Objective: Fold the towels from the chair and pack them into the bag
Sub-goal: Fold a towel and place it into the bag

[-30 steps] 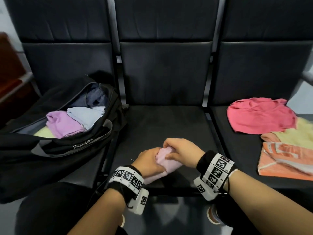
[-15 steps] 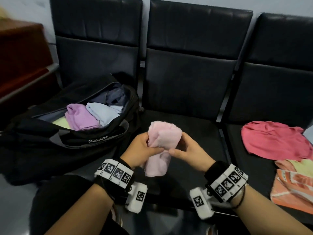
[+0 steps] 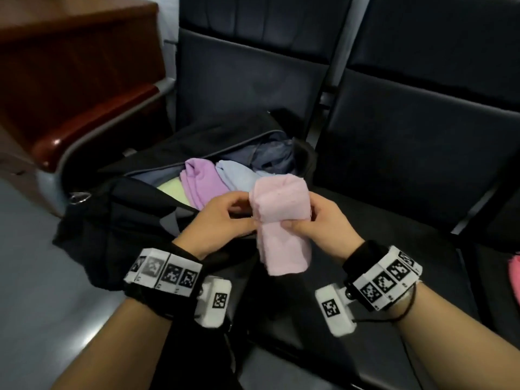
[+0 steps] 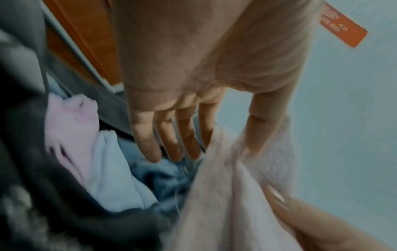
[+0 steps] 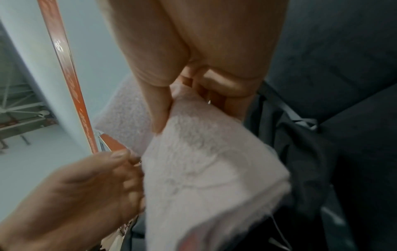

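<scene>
A folded pale pink towel (image 3: 281, 220) hangs upright in the air between my hands, just right of the open black bag (image 3: 121, 220). My left hand (image 3: 247, 218) pinches its left edge, thumb in front and index finger behind (image 4: 234, 149). My right hand (image 3: 298, 222) grips its right side, with the thumb (image 5: 159, 110) on the front and the fingers curled behind. Inside the bag lie a purple towel (image 3: 202, 181), a light blue towel (image 3: 239, 174) and a pale yellow one (image 3: 171, 188). The bag sits on the left chair seat.
The black middle seat (image 3: 394, 235) lies under and to the right of the towel. A red towel's edge (image 3: 515, 274) shows at the far right. A wooden bench with a metal armrest (image 3: 84, 128) stands left of the bag, above grey floor (image 3: 33, 277).
Both hands lifted the pink towel off the middle seat and carried it left and up, close to the bag's opening. The head view swung left, so the loose towels on the right seat left the frame.
</scene>
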Demonstrator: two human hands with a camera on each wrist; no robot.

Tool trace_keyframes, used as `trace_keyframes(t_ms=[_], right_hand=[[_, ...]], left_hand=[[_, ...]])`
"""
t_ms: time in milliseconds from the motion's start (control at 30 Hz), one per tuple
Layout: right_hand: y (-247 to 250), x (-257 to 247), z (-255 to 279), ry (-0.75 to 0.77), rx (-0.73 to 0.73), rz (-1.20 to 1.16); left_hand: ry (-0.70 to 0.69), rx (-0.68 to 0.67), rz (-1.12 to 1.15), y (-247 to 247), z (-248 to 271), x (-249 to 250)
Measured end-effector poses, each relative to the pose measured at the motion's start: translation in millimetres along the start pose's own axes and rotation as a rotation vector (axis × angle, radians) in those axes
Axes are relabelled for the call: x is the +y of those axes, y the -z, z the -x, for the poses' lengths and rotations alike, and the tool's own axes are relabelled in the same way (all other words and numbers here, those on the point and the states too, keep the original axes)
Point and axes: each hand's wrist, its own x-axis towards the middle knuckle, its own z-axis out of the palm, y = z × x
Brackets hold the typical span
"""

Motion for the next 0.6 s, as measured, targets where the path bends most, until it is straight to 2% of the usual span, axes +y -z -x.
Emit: trace_keyframes(t_ms=[133,233,300,367,433,533,600], right_hand=[[-30.4,-14.3,-57.6,-0.004,0.043,-0.031],[-53.7,-27.6,-96.6,0.015,0.048,-0.071],[-69.6,-35.5,-120.7,0.027,0.057,-0.074],[-88.0,-42.2,-143.7,0.043,0.071,-0.092],[-107.4,-48.3,-165.3,0.057,0.076,-0.160],[-138.4,-54.5,-193.4,0.053,0.046,-0.215],[-161.1,-51.2,-206.8,0.015,0.001,-0.193]], left_hand=[[0.009,0.312,-0.371,78.2,-21.4,-9.9],[0.073,0.393,-0.669,123.7,-37.3,-19.8],[0.218,0.367,-0.925,140.7,-43.4,-27.9],[0.344,0.285,-1.095,149.6,-43.1,-35.1],[0.361,0.216,-1.180,154.5,-40.0,-40.2],[0.288,0.132,-1.084,161.0,-32.6,-44.9],[0.318,0.045,-1.041,163.2,-27.1,-48.9]])
